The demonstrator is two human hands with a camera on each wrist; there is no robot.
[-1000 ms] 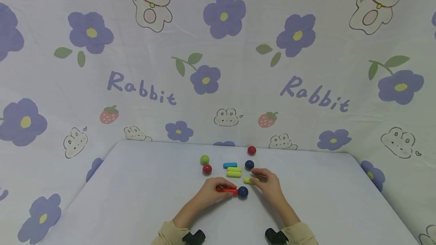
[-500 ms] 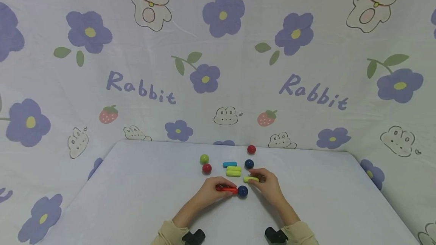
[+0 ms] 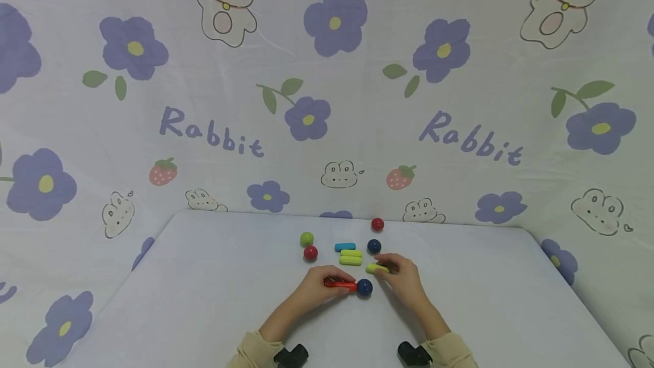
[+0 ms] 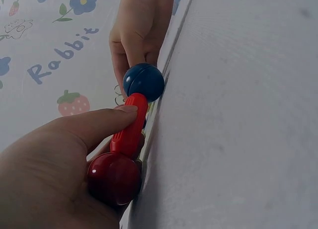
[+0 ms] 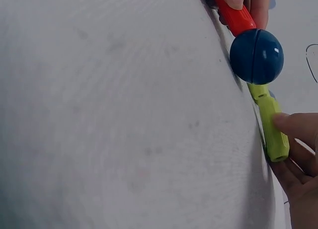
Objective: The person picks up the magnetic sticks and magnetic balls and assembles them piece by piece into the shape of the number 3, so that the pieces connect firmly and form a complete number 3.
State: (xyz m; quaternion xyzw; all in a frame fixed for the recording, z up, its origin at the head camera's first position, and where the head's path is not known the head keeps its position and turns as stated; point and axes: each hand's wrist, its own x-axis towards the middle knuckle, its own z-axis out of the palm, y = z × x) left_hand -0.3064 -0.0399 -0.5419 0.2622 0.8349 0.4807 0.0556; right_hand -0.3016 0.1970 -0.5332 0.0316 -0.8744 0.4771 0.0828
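Observation:
My left hand (image 3: 319, 287) pinches a red plastic rod (image 4: 130, 132) between thumb and fingers, close over the white table. A dark blue ball (image 4: 143, 82) sits on the rod's right end, and a dark red ball (image 4: 114, 178) is at its other end, tucked against the palm. To the right, my right hand (image 3: 405, 280) pinches a yellow-green rod (image 5: 272, 124) by thumb and fingers. That rod lies beyond the blue ball, apart from it in the head view. Part of the right hand's fingers is hidden behind the rod in the right wrist view.
Beyond my hands lie two yellow-green rods (image 3: 351, 260) side by side and a blue rod (image 3: 345, 247). Loose balls stand around them: green (image 3: 306, 238), red (image 3: 310, 253), blue (image 3: 374, 246) and red (image 3: 377, 224) near the table's (image 3: 204, 277) back edge.
The yellow-green rod in my right hand has tilted slightly, its left end a little farther from me. My left hand holds the red rod and its balls nearly still.

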